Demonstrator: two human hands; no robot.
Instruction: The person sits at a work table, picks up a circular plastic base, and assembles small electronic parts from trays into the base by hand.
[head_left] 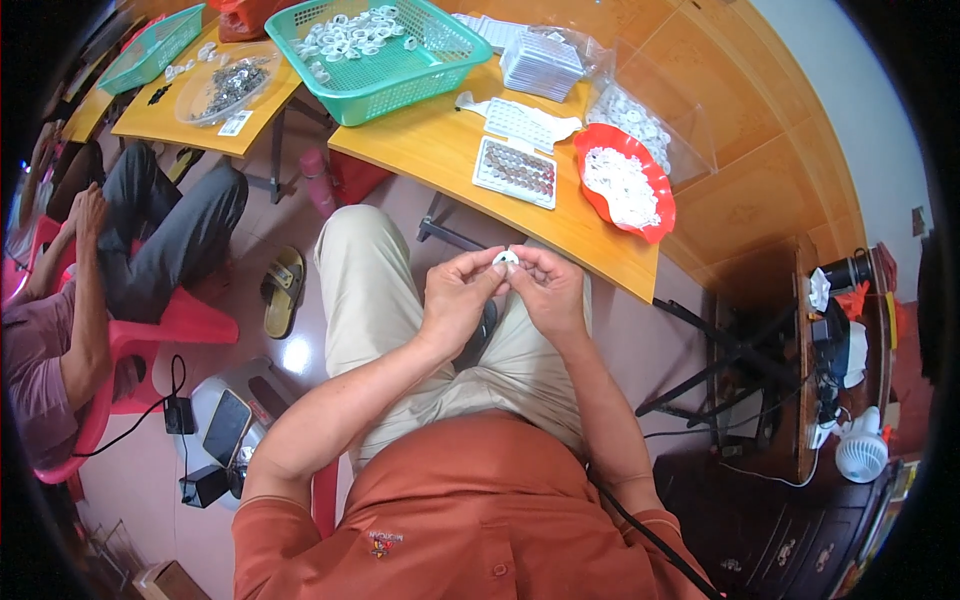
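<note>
Over my lap, just off the table's front edge, a small white rounded plastic piece (506, 257) with a dark spot is pinched between both hands. My left hand (460, 300) grips it from the left with thumb and fingertips closed. From the other side, my right hand (550, 295) holds the same piece, its thumb close to the left one. Beyond the hands, a white tray (484, 183) filled with rows of small round metallic pieces lies on the yellow table (420, 155). Behind it sits a white gridded tray (518, 124) with pale pieces.
A red wavy-rimmed dish (655, 233) of small white parts stands at the table's right, beside a see-through bag of white rings (632, 118). Farther back are stacked white trays (540, 68) and a green basket (385, 108). A seated person (75, 330) is at left; a sandal (284, 290) lies on the floor.
</note>
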